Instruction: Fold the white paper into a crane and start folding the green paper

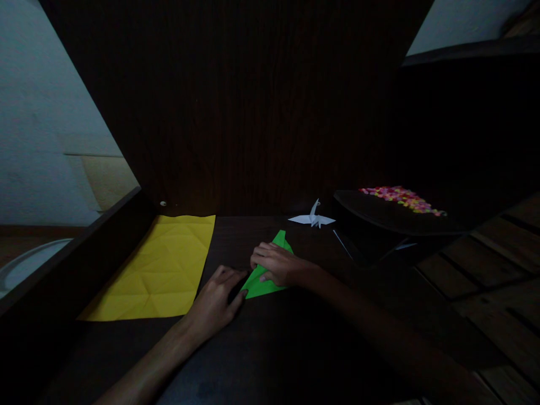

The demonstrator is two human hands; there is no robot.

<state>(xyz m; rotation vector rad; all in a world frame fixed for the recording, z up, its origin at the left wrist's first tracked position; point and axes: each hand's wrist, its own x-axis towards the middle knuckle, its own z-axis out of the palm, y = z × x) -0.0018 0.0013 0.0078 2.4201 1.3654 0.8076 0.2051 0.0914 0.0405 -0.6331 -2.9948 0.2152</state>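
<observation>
A sheet of green paper (266,286), folded to a pointed shape, lies on the dark wooden surface in front of me. My right hand (274,264) rests over its middle with the fingers curled onto it and the thumb pressed on the near part, hiding much of the folds. At the paper's left corner is my left hand (218,295), its thumb tip on the corner and its index finger by the left edge. Beyond the paper stands a white origami crane (313,219) with its wings spread.
To the left lies a yellow creased sheet (169,270), unfolded flat. A dark wooden panel (253,112) rises behind, and a low ledge (76,253) borders the left side. On the right, a dark curved piece (379,216) carries many small colourful bits (405,198).
</observation>
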